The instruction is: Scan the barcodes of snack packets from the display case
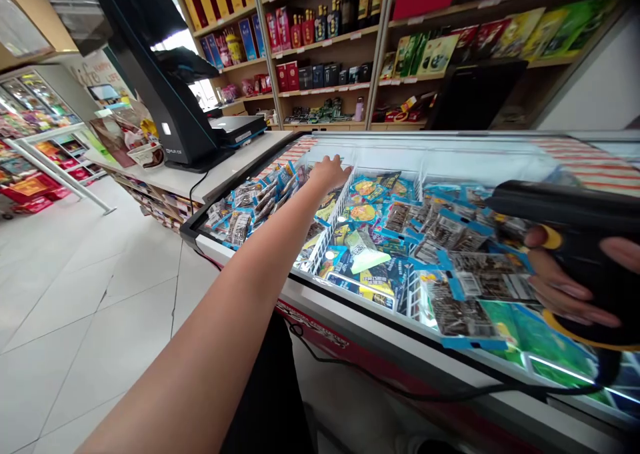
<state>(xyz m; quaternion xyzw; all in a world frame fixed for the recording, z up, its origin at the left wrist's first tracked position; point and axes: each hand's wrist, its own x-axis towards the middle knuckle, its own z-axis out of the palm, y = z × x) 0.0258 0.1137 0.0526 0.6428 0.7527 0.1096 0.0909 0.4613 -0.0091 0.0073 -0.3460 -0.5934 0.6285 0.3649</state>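
Note:
My left hand [330, 172] is stretched far out over a chest freezer [380, 321], fingers flat and apart, resting on its glass lid near the white wire divider [327, 231]. It holds nothing. My right hand [570, 284] is wrapped round the grip of a black and yellow barcode scanner [565, 207], which points left above the freezer's right part. The scanner's black cable [400, 387] hangs down along the freezer front. Under the glass lie several blue packets of frozen food [450, 231] and yellow-blue ice cream packs [363, 211].
A black checkout terminal [165, 101] stands on the white counter [200, 174] left of the freezer. Wooden shelves [325, 41] with boxes and bottles line the back wall. Display racks [40, 147] stand at far left beside the white tiled floor [75, 287].

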